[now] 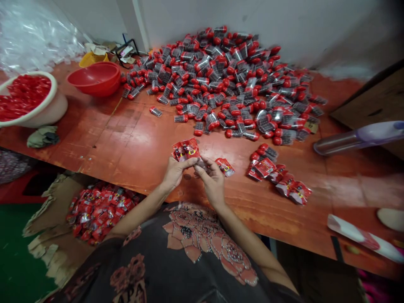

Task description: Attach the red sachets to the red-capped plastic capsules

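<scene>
My left hand (174,172) is closed on a small stack of red printed sleeves (186,150), held just above the orange table (126,143). My right hand (212,178) pinches the lower right edge of the same stack, fingers together. One loose red sleeve (225,166) lies right beside my right hand. A short row of wrapped red capsules (277,173) lies to the right. A large heap of clear capsules with red caps (227,80) fills the far middle of the table.
A white bowl of red caps (27,99) and a red bowl (94,79) stand at the far left. A cardboard box of wrapped pieces (97,208) sits below the table edge. A purple-capped cylinder (360,139) lies at the right.
</scene>
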A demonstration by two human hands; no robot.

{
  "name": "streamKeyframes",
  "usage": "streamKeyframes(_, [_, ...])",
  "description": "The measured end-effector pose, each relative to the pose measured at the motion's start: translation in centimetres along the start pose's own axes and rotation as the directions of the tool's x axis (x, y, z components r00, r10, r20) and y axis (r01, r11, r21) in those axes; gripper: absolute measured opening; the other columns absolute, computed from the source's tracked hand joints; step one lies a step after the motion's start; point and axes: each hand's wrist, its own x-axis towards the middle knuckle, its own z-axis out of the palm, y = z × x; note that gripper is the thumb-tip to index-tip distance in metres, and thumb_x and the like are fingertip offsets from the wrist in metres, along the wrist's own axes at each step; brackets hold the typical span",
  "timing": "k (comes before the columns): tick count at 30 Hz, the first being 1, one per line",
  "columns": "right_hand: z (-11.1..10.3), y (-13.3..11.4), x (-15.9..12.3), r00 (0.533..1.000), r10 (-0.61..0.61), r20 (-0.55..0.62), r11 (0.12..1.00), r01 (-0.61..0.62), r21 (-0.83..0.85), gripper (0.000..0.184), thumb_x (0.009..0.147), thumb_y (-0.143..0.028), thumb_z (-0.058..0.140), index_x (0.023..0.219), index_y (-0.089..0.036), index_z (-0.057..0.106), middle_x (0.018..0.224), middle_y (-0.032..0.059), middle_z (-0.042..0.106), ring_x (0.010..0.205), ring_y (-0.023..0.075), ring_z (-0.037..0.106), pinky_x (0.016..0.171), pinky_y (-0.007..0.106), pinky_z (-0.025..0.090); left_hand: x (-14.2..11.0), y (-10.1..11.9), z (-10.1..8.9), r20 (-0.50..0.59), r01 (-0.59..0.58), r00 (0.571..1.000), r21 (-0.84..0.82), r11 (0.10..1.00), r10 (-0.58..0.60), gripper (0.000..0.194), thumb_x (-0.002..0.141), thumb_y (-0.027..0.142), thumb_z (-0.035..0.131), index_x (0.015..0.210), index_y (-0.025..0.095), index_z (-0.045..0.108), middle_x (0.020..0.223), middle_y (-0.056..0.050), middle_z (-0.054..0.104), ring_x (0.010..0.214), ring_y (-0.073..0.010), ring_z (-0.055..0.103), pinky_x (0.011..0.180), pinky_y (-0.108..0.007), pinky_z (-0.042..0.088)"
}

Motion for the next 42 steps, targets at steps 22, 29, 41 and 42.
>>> streamKeyframes(22, [0.1, 1.3, 0.1, 0.995, -0.02, -0.102, 1.0, 0.023, 0.021, 0.043, 0.082, -0.034, 0.066, 0.125, -0.03, 0.062, 0.112, 0.0054, 0.067, 0.095, 0.0194, 0.065, 0.08, 0.039, 0.058, -2.3, -2.0, 1.4, -0.195, -0.033, 0.981, -0.067, 0.997, 0.019, 0.028, 0.059, 0.03, 0.087, 0.079, 0.016, 0.072, 0.076, -0.002, 0.073, 0.062, -0.0117, 0.063, 0.06, -0.025, 0.049])
streamKeyframes(29, [-0.1, 0.9, 0.0, 0.999, -0.018, 0.051, 0.999, 0.019, -0.035, 0.039, 0.081, -0.031, 0.067, 0.119, -0.031, 0.062, 0.112, 0.0042, 0.066, 0.096, 0.0195, 0.065, 0.078, 0.036, 0.06, -1.4, -0.1, 0.8, -0.121, -0.037, 0.992, -0.059, 0.998, 0.03, 0.042, 0.057, 0.027, 0.088, 0.095, 0.019, 0.07, 0.082, -0.001, 0.073, 0.072, -0.0141, 0.068, 0.068, -0.026, 0.052])
streamKeyframes(41, [-1.0, 1.3, 0.0, 0.995, -0.097, 0.019, 0.986, 0.098, -0.136, 0.041, 0.082, -0.029, 0.068, 0.122, -0.033, 0.059, 0.112, 0.0038, 0.063, 0.095, 0.0199, 0.064, 0.079, 0.038, 0.059, -0.7, -0.3, 0.6, -0.084, 0.046, 0.995, 0.02, 0.999, -0.045, 0.031, 0.053, 0.024, 0.088, 0.078, 0.017, 0.07, 0.074, -0.001, 0.071, 0.069, -0.016, 0.066, 0.062, -0.026, 0.052])
streamKeyframes(42, [-1.2, 1.4, 0.0, 0.994, -0.108, 0.013, 0.981, 0.108, -0.16, 0.039, 0.081, -0.028, 0.068, 0.12, -0.033, 0.061, 0.112, 0.0039, 0.063, 0.097, 0.0203, 0.064, 0.081, 0.039, 0.058, -0.7, -0.3, 0.6, -0.083, 0.05, 0.995, 0.027, 0.998, -0.047, 0.03, 0.053, 0.024, 0.088, 0.077, 0.017, 0.07, 0.073, -0.001, 0.071, 0.068, -0.0158, 0.065, 0.061, -0.026, 0.052])
